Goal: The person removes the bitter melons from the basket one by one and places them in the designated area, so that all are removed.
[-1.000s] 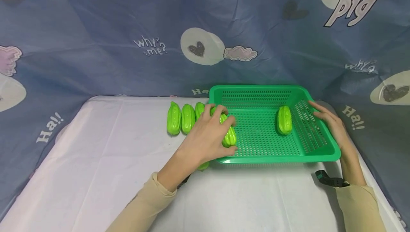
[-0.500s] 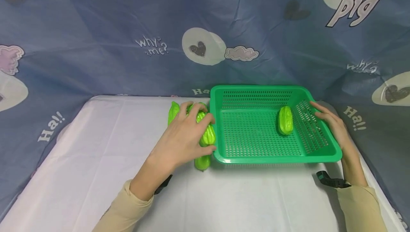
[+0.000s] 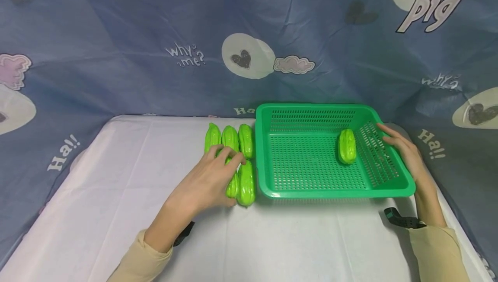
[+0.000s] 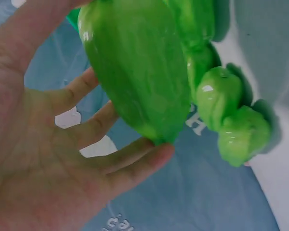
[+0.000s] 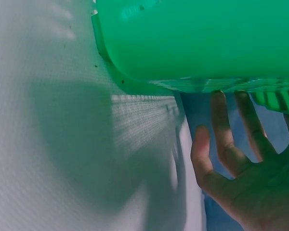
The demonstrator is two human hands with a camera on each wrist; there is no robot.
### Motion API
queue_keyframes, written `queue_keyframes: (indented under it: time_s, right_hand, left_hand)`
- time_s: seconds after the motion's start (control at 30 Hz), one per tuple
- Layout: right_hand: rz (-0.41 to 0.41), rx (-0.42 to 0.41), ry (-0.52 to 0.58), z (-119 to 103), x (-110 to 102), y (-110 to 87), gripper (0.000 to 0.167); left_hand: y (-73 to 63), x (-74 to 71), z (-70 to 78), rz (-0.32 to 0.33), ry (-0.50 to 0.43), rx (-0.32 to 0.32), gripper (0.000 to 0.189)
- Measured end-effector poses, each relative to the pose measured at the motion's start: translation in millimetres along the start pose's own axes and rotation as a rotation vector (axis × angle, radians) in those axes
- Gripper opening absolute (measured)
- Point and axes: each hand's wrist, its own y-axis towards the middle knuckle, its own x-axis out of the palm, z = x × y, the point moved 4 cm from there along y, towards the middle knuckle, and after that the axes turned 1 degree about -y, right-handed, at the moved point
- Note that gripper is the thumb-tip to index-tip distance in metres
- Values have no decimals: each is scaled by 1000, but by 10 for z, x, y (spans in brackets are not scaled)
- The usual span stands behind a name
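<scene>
My left hand (image 3: 208, 182) holds a glossy green star fruit (image 3: 232, 187) between thumb and fingertips, at the near side of a group of similar fruit. In the left wrist view the held star fruit (image 4: 139, 67) appears large, its tapered end against the fingertips. Close on its right lies another star fruit (image 3: 247, 184); three more, including this one (image 3: 246, 139), lie side by side behind. My right hand (image 3: 404, 152) rests against the right side of the green basket (image 3: 334, 193), fingers extended. In the right wrist view the fingers (image 5: 222, 120) reach its outer wall.
One star fruit (image 3: 347, 146) lies inside the basket, near its right wall. The basket stands on a white tablecloth (image 3: 272, 238), just right of the fruit group. A blue printed cloth (image 3: 155, 83) hangs behind the table.
My left hand has moved left and towards me with the star fruit, from the basket's left edge to the near row, uncovering the fruit behind. The right hand and basket stay put.
</scene>
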Motion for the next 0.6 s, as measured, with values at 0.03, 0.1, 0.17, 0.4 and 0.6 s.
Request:
queue_keyframes:
  time_s: [0.03,0.1,0.17,0.4,0.6]
  right_hand:
    - [3,0,-8,-1,-3,1,51]
    - [11,3,-22,-3,-10,3,51]
    - [21,7,-49,-5,-19,3,51]
    - [17,7,-82,-9,-14,2,52]
    - [5,8,-3,10,-7,-3,51]
  left_hand:
    - [-10,24,-17,-20,0,-7,79]
    - [-28,70,-48,-59,-7,-25,82]
    - [-43,117,-77,-98,-18,-47,88]
    - [-75,279,-138,-174,-128,-82,108]
    - [-107,359,-156,-165,-175,-27,93]
